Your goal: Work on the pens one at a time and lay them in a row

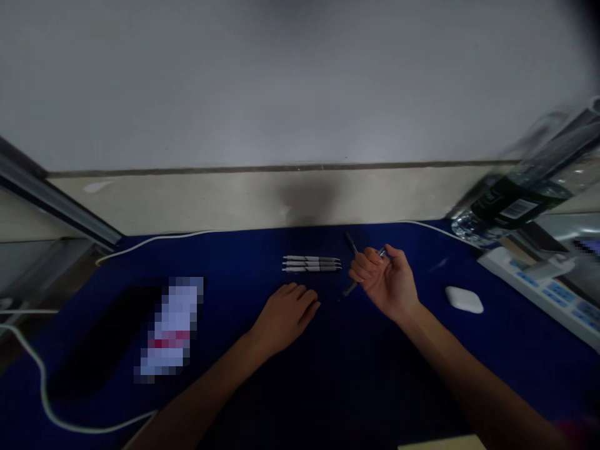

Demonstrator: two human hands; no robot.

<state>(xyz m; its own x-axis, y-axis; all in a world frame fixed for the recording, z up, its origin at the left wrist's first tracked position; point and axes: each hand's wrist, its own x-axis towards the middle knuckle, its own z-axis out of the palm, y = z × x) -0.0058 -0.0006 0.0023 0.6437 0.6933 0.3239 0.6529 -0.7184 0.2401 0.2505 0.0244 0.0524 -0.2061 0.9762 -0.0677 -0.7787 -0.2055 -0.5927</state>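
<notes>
My right hand [382,278] is turned palm up with its fingers curled round a pen. The pen's dark end [349,290] sticks out at the lower left, and a shiny bit shows between thumb and forefinger. Just behind the fingers, another dark pen [350,242] lies partly hidden by them. Palm down on the blue tabletop [328,387], my left hand [285,312] holds nothing, its fingers loosely bent and slightly apart. Beyond its fingertips, three white-and-grey pens [312,264] lie side by side in a row, apart from both hands.
A phone with a blurred screen [173,328] lies at left, near a white cable [44,381]. To the right are a white earbud case [464,299], a power strip [539,294] and a plastic bottle with a green label [510,203]. A wall [210,200] closes off the back.
</notes>
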